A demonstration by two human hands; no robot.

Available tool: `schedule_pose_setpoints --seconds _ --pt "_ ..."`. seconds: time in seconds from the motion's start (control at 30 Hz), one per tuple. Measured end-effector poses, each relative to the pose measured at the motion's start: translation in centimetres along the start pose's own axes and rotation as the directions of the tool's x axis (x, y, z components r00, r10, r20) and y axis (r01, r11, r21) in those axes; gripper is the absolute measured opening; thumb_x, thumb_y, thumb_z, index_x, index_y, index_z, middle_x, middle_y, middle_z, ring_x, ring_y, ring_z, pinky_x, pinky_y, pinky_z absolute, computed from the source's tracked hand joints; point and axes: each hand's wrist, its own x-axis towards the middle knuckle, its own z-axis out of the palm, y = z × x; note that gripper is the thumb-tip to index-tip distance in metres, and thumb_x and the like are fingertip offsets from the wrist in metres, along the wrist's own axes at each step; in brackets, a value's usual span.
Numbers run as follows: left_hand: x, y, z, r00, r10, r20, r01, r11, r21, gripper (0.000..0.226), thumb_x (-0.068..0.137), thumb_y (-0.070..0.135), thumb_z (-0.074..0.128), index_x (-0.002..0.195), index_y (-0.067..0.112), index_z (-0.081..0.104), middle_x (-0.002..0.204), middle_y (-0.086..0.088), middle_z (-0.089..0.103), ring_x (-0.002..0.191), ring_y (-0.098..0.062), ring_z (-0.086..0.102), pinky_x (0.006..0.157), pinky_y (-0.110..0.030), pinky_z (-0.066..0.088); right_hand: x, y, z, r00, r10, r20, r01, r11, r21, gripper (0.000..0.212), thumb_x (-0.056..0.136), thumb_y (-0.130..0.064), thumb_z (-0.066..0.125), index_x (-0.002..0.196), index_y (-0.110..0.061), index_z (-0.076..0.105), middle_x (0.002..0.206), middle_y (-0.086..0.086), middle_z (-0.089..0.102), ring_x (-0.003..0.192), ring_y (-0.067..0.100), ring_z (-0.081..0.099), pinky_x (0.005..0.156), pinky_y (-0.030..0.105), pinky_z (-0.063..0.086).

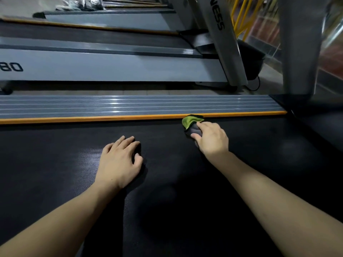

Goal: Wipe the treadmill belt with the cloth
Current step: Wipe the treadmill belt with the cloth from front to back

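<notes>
The black textured treadmill belt fills the lower half of the head view. My right hand grips a bunched green and grey cloth and presses it on the belt right by the orange edge strip. Most of the cloth is hidden under my fingers. My left hand lies palm down on the belt to the left of the cloth, fingers slightly apart, holding nothing.
A ribbed grey side rail runs beyond the orange strip. Another treadmill stands parallel behind it, its silver upright rising at the right. A wide grey post stands at the belt's far right corner. Yellow railings are behind.
</notes>
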Motion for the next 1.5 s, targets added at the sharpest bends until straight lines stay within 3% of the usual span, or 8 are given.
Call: schedule_pose_setpoints --seconds 0.27,0.43,0.53,0.73,0.97,1.17,1.37,1.5 --pt "0.0 0.1 -0.1 1.0 0.002 0.004 -0.002 1.0 -0.012 0.057 0.084 0.047 0.031 0.128 0.032 0.064 0.148 0.008 0.054 0.146 -0.016 0.037 0.115 -0.041 0.028 0.2 -3.9 1.6 0.982 0.178 -0.062 -0.168 0.975 0.143 0.034 0.096 -0.032 0.059 0.126 -0.016 0.062 0.12 0.008 0.061 0.115 0.03 0.047 0.1 0.037 0.035" --pt "0.1 0.0 -0.1 1.0 0.018 0.005 -0.018 1.0 -0.008 0.057 0.084 0.046 0.032 0.128 0.031 0.064 0.148 0.007 0.055 0.146 -0.015 0.038 0.114 -0.041 0.029 -0.6 -11.4 3.6 0.982 -0.183 -0.049 0.189 0.967 0.169 0.026 0.095 -0.028 0.06 0.118 -0.017 0.065 0.106 0.008 0.061 0.105 0.032 0.05 0.09 0.042 0.041" --pt "0.0 -0.3 -0.1 1.0 0.024 0.008 -0.024 1.0 0.0 0.057 0.084 0.047 0.031 0.129 0.032 0.063 0.149 0.008 0.053 0.147 -0.015 0.036 0.115 -0.041 0.027 -0.1 -6.8 3.5 0.958 -0.283 -0.053 0.287 0.953 0.097 0.023 0.092 -0.026 0.061 0.114 -0.019 0.065 0.102 0.007 0.056 0.1 0.031 0.049 0.083 0.044 0.047" --pt "0.3 -0.1 0.2 1.0 0.021 0.003 -0.02 1.0 -0.007 0.053 0.084 0.045 0.036 0.127 0.032 0.063 0.147 0.008 0.054 0.146 -0.015 0.037 0.115 -0.042 0.027 2.1 8.3 0.4 0.98 0.095 -0.176 -0.094 0.995 0.014 0.033 0.096 -0.025 0.058 0.127 -0.016 0.064 0.104 0.017 0.056 0.103 0.039 0.052 0.088 0.044 0.044" --pt "0.3 -0.2 0.3 1.0 0.019 0.007 -0.019 1.0 -0.015 0.055 0.084 0.047 0.035 0.129 0.031 0.063 0.148 0.008 0.053 0.147 -0.014 0.035 0.117 -0.042 0.026 1.0 6.1 0.9 0.974 0.197 -0.11 -0.198 0.98 0.002 0.062 0.092 -0.054 0.059 0.141 -0.016 0.05 0.117 0.016 0.056 0.11 0.038 0.048 0.097 0.046 0.038" --pt "0.3 -0.2 0.3 1.0 0.016 0.013 -0.016 1.0 -0.023 0.05 0.085 0.046 0.038 0.127 0.032 0.062 0.148 0.009 0.053 0.147 -0.014 0.034 0.117 -0.042 0.026 2.1 1.8 0.4 0.943 0.317 -0.103 -0.313 0.948 0.052 0.041 0.097 -0.038 0.057 0.129 -0.014 0.058 0.117 0.021 0.059 0.109 0.042 0.056 0.095 0.044 0.042" --pt "0.3 -0.3 0.1 0.999 0.025 0.023 -0.025 1.0 -0.012 0.052 0.084 0.045 0.037 0.129 0.033 0.061 0.149 0.009 0.052 0.148 -0.013 0.033 0.118 -0.042 0.027 -0.6 -10.7 2.9 0.99 -0.14 -0.006 0.141 0.987 0.072 0.032 0.095 -0.038 0.058 0.122 -0.021 0.06 0.111 0.01 0.054 0.102 0.032 0.051 0.087 0.043 0.043" --pt "0.2 -0.3 0.0 0.999 0.029 0.018 -0.029 0.999 -0.013 0.054 0.085 0.046 0.036 0.13 0.032 0.061 0.149 0.009 0.052 0.148 -0.012 0.033 0.118 -0.041 0.025 0.7 -2.7 1.4 0.976 -0.209 -0.052 0.205 0.975 -0.085 0.026 0.092 -0.035 0.06 0.116 -0.026 0.063 0.104 0.01 0.053 0.095 0.034 0.054 0.076 0.042 0.049"
